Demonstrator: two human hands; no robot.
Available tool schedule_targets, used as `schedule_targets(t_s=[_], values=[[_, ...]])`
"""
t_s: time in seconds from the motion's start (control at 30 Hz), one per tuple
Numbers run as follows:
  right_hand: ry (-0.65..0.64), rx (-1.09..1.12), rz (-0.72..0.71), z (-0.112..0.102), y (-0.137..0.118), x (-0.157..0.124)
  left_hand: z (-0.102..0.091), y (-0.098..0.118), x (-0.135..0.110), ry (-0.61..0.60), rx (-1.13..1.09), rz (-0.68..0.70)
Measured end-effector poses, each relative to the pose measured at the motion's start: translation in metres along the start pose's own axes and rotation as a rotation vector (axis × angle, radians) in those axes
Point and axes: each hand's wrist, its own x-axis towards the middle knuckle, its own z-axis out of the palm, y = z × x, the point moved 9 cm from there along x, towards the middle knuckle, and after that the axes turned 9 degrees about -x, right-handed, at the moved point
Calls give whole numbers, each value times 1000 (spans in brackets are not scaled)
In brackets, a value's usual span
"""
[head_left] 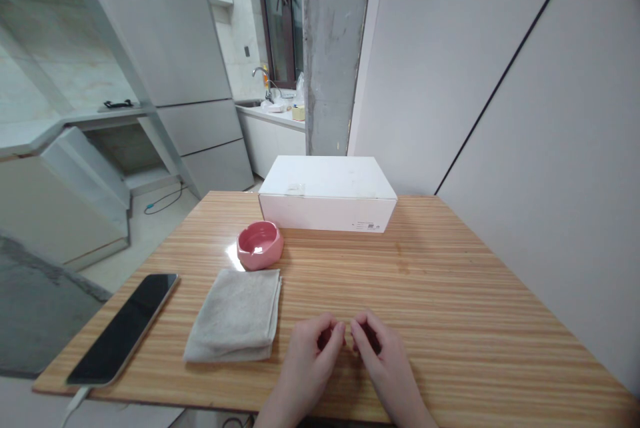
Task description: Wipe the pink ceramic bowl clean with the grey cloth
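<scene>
My left hand (313, 351) and my right hand (379, 355) rest side by side on the wooden table (475, 295) near its front edge. Both have their fingers curled inward, fingertips almost meeting. Nothing shows inside either hand. A folded grey cloth (236, 313) lies just left of my left hand. Behind the cloth sits a pink ceramic ashtray (259, 245). A closed white cardboard box (327, 193) stands at the far edge of the table, well beyond both hands.
A dark smartphone (124, 327) with a white cable lies at the table's left front corner. A wall runs along the right side. A fridge (170, 55) and a kitchen counter with a sink stand beyond the table.
</scene>
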Motion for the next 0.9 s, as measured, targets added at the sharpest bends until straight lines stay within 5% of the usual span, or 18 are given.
schedule_targets(t_s=[0.33, 0.53, 0.6, 0.73, 0.83, 0.9], values=[[-25, 24, 16, 2, 1, -1, 0, 0, 3, 10, 22, 11], [-42, 29, 16, 2, 1, 1, -3, 38, -11, -154, -41, -7], [-43, 19, 22, 2, 3, 0, -30, 56, -5, -104, -6, 52], [-34, 8, 31, 3, 7, -1, -134, 67, 30, 389, 301, 243], [-35, 5, 35, 5, 9, -1, -190, 24, 65, 568, 410, 90], [-37, 5, 30, 5, 9, -1, -206, -5, 81, 549, 398, 10]])
